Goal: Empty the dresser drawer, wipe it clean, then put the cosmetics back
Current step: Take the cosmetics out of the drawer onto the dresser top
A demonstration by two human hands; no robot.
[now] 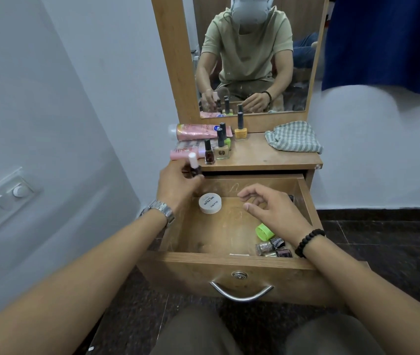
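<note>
The left hand [175,183] grips a white-capped nail polish bottle [194,167] above the open drawer [229,262]; the right hand [275,208] hovers inside, fingers loosely spread, holding nothing.

The round white jar [210,203] lying in the open wooden drawer [229,260] carries black print on its lid, reading "NAIL POLISH" with a smaller word beneath that looks like "ZUCIКА" but is too small to be sure. Lettering on the pink tube [196,130] on the desk is blurred.
</note>
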